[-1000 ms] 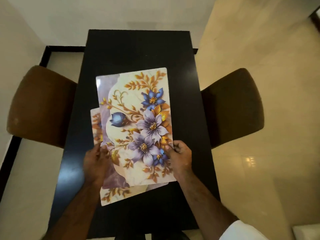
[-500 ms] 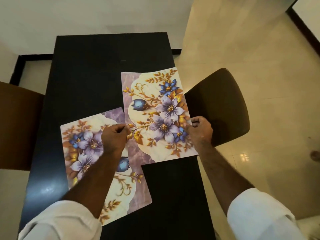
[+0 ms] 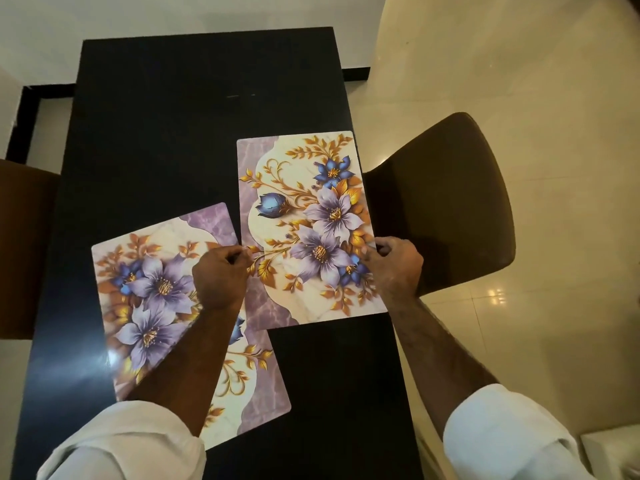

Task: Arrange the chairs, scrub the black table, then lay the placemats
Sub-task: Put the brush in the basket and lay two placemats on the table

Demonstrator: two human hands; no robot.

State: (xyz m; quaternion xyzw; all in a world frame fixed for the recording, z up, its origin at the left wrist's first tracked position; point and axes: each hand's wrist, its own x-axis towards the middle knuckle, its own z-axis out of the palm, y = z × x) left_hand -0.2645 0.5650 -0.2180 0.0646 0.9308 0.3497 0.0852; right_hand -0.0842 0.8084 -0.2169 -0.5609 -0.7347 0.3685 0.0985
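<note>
Where the black table (image 3: 180, 133) runs from near to far down the middle of the view, a pale glossy floor (image 3: 519, 81) spreads out on its right. A brown chair (image 3: 450, 202) stands at the table's right side, its seat against the edge, and a second brown chair (image 3: 24, 251) sits at the left side, cut off by the frame.

Two floral placemats lie on the tabletop. The left placemat (image 3: 149, 271) rests flat on the near left part, turned at a slant, with the person's left forearm crossing over it. The right placemat (image 3: 304, 188) sits further away on the right half, its long right edge running along the table's right edge, just beside the chair; its near left corner overlaps the left placemat.

Both hands are on that right placemat. The left hand (image 3: 220, 278) has its fingers curled in and pinches the mat's left edge, while the right hand (image 3: 396, 268) – fingers likewise curled – pinches the right edge. White sleeves (image 3: 502, 434) cover both arms near the camera.
</note>
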